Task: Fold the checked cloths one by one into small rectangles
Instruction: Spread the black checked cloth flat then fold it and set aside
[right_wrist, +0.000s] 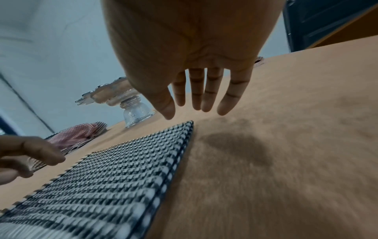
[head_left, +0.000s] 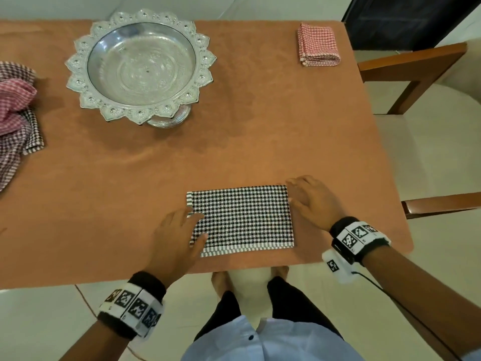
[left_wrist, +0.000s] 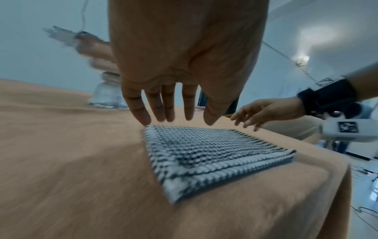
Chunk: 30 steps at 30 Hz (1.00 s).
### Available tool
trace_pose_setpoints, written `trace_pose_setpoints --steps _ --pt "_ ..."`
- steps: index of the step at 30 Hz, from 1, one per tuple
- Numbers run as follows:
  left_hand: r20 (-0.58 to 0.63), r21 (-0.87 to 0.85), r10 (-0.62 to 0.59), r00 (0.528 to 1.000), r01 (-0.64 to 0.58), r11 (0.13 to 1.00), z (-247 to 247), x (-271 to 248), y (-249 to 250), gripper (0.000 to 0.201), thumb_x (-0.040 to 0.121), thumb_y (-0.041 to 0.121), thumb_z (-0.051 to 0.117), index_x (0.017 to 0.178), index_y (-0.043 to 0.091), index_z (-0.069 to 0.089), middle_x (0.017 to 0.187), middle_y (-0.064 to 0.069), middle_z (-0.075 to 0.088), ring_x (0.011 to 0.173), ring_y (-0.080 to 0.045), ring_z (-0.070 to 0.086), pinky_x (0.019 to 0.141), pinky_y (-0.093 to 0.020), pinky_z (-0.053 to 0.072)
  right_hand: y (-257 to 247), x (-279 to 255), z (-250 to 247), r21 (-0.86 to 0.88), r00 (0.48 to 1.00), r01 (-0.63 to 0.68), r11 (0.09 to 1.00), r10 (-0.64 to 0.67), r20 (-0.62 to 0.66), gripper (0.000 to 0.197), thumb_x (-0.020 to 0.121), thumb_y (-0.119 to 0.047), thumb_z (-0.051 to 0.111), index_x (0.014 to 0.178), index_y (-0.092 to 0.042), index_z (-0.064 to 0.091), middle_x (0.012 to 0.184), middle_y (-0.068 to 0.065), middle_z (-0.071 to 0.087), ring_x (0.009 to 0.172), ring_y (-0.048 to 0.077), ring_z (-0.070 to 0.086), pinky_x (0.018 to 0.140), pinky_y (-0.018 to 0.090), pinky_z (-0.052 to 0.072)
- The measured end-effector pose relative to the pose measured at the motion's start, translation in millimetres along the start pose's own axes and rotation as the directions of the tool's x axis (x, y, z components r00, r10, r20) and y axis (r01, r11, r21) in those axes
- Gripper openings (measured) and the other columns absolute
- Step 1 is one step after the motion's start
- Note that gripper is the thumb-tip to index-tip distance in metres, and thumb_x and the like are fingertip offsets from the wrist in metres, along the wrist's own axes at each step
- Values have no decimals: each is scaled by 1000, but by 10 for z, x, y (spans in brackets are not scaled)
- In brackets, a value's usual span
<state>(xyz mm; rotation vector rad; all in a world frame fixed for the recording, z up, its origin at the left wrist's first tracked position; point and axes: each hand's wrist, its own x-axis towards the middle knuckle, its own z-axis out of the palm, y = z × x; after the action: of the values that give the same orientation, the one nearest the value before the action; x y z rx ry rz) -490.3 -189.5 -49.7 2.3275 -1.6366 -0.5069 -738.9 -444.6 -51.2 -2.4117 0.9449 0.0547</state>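
Right now the black-and-white checked cloth [head_left: 242,217] lies folded into a flat rectangle on the brown table [head_left: 130,178], close to the table's near edge, with its striped white hem along the near side. The left hand [head_left: 174,235] is at the cloth's left end, fingers straight and a little spread, thumb reaching over the near left corner; in the left wrist view the fingertips [left_wrist: 143,118] come down just at the cloth's far left corner, though whether they press it I cannot tell. The right hand [head_left: 309,201] is at the cloth's right edge, fingers also straight and loosely spread; in the right wrist view they hang just above the table past the cloth's far right corner, gripping nothing.

Beyond the cloth, toward the table's far left, stands a silver pedestal bowl [head_left: 140,66] with a scalloped rim. At the far right corner of the table, well apart from the cloth, sits a red checked cloth [head_left: 318,45] already folded small. A heap of unfolded checked cloths [head_left: 15,118] lies at the table's left edge. A wooden chair [head_left: 416,74] stands to the right of the table.
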Motion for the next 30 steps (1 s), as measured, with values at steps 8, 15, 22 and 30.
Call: trace_pose_setpoints --steps 8,15,22,30 --pt "362 113 158 919 -211 971 409 338 1407 45 89 35 58 132 25 48 112 -2 58 98 -25 59 74 -40 52 -19 611 -83 -106 938 194 975 -153 310 47 90 -29 63 134 -19 54 123 3 58 111 22 54 93 36 45" --pt "421 243 23 907 -137 960 788 431 1893 53 86 24 67 125 26 31 114 -8 46 88 -29 58 57 -37 38 96 776 -69 -30 896 239 971 -208 393 17 87 -28 65 96 -24 52 99 -4 56 91 19 55 72 28 35" --pt "358 293 -114 927 4 956 739 505 2029 43 99 32 47 137 17 32 118 -8 52 94 -30 61 67 -39 53 140 827 -108 -10 860 269 963 -236 452 20 86 -33 64 79 -20 51 94 1 57 83 19 52 68 30 34" --pt "247 186 -190 950 146 972 726 478 2087 28 89 14 54 115 19 44 95 -2 61 76 -24 64 58 -32 48 74 827 -176 148 905 50 988 -107 411 20 80 -30 68 74 -13 60 70 -3 63 60 12 54 57 29 42"
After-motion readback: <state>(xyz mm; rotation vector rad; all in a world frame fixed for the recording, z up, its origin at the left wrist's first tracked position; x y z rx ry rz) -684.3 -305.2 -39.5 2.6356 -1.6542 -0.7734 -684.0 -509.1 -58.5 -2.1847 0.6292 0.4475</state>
